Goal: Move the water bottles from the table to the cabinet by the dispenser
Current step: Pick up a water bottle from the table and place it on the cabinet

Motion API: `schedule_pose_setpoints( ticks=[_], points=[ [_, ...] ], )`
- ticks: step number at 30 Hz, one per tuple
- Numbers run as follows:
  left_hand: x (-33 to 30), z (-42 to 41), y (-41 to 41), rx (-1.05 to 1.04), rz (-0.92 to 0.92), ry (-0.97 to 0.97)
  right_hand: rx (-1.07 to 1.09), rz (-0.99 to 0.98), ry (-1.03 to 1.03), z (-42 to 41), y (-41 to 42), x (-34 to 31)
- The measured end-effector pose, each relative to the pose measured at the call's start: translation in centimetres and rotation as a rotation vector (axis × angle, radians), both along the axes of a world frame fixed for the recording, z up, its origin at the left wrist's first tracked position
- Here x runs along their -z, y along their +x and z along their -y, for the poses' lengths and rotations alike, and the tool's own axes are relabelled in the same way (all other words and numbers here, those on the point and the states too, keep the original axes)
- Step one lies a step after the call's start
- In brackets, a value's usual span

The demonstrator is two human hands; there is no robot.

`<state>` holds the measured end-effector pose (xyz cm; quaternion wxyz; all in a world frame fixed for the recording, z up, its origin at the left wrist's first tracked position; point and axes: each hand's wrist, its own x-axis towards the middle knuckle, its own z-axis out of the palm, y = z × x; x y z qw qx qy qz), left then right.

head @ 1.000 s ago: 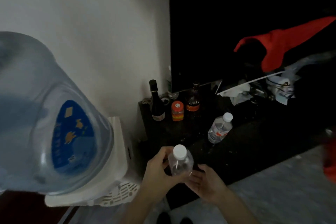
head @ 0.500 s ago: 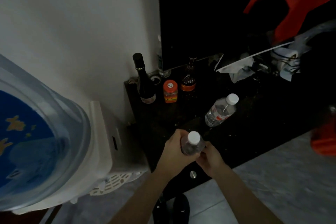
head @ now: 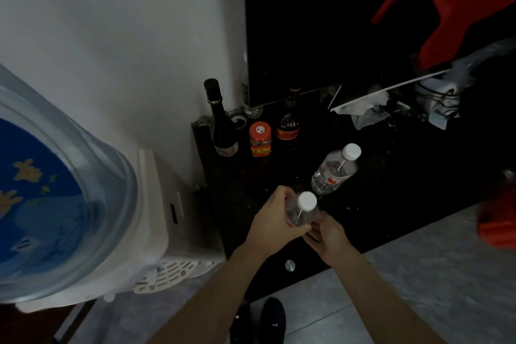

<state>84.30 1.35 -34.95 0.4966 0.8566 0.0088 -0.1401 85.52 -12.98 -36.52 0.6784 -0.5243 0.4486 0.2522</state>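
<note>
Two hands are meeting at lower centre: our left hand (head: pixel 272 220) is gripping a water bottle (head: pixel 303 211). Our right hand (head: pixel 328 233) is touching its base, fingers' curl unclear. A second bottle (head: pixel 335 169) is lying just above on the cabinet (head: pixel 391 181).

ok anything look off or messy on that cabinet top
Nothing is spilled or broken. The set-down water bottle stands upright on the cabinet; crumpled paper and cables clutter the back right.
</note>
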Motion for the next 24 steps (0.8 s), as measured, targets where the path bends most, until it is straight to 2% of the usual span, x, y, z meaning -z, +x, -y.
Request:
schedule_pose_setpoints(
  ticks=[6,8,10,13,16,20,24],
  points=[
    [-2.1,0.1,-1.0,0.076,-0.104,0.185,-0.096,0.159,-0.112,1.2,-0.6,-4.0],
    [-3.5,-0.2,-1.0,0.150,-0.130,0.345,-0.154,0.258,-0.204,1.5,-0.7,-6.0],
    [-5.3,-1.2,-1.2,0.119,-0.147,0.546,-0.245,0.375,-0.316,1.5,-0.9,-8.3],
    [-8.3,-3.2,-2.1,-0.040,-0.064,0.721,-0.442,0.591,-0.519,0.8,-1.2,-11.8],
    [-11.7,-5.4,-4.0,-0.128,0.044,0.825,-0.737,0.819,-0.754,-1.0,-1.5,-14.6],
    [-16.5,-7.1,-7.3,-0.204,0.112,0.932,-1.144,0.987,-1.120,-4.1,-3.2,-17.7],
    [-20.4,-8.6,-11.0,-0.216,0.153,1.042,-1.254,1.085,-1.279,-7.4,-7.0,-20.6]
  ],
)
